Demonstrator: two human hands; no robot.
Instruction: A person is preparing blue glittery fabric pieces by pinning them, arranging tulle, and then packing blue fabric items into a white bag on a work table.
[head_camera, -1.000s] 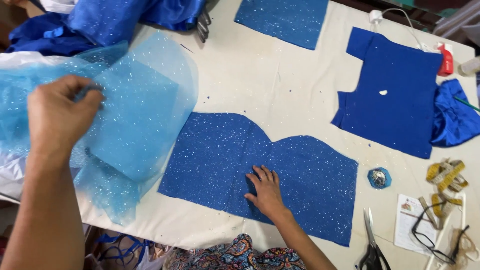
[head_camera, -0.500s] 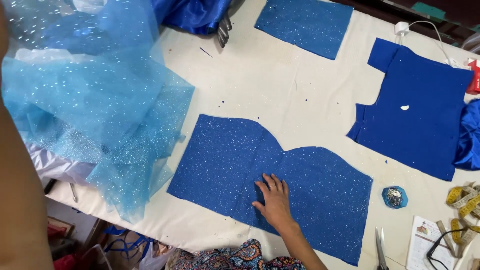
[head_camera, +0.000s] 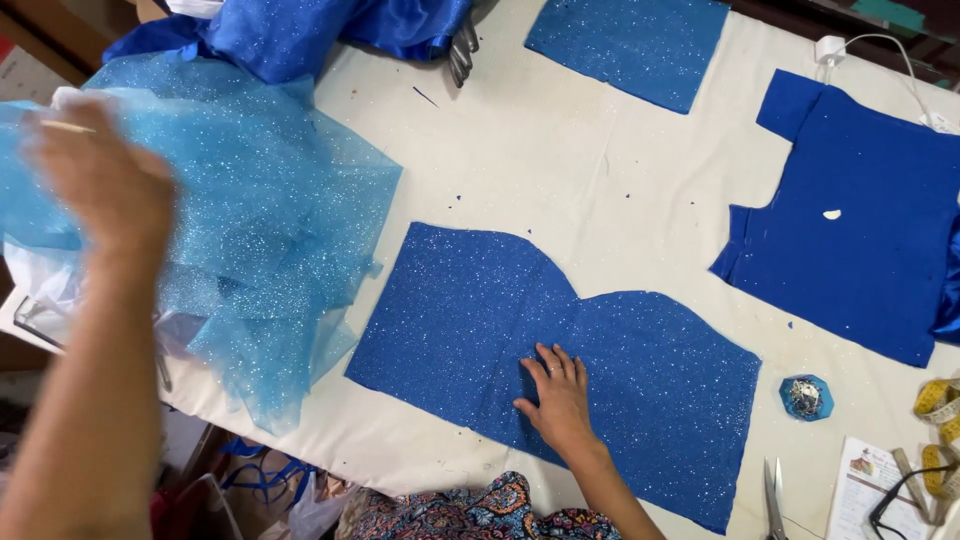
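My right hand (head_camera: 558, 400) lies flat, fingers apart, on the near edge of a dark blue glittery fabric panel (head_camera: 450, 310) with a double-curved top edge, spread on the white table (head_camera: 560, 170). My left hand (head_camera: 100, 185) is blurred and raised over a heap of light blue glittery tulle (head_camera: 270, 230) at the table's left edge. Whether it grips the tulle is unclear.
A second glittery blue piece (head_camera: 630, 40) lies at the back, and a plain blue bodice piece (head_camera: 860, 230) with white chalk (head_camera: 832, 214) lies at right. Blue satin (head_camera: 290, 30) is piled at back left. A blue pin holder (head_camera: 805, 397), scissors (head_camera: 775, 495), tape measure (head_camera: 940, 400) and glasses (head_camera: 900, 500) sit near right.
My left hand lifted the tulle up and out of view, then came back into sight over it, blurred. The tulle has shifted and spread. My right hand stayed flat on the panel.
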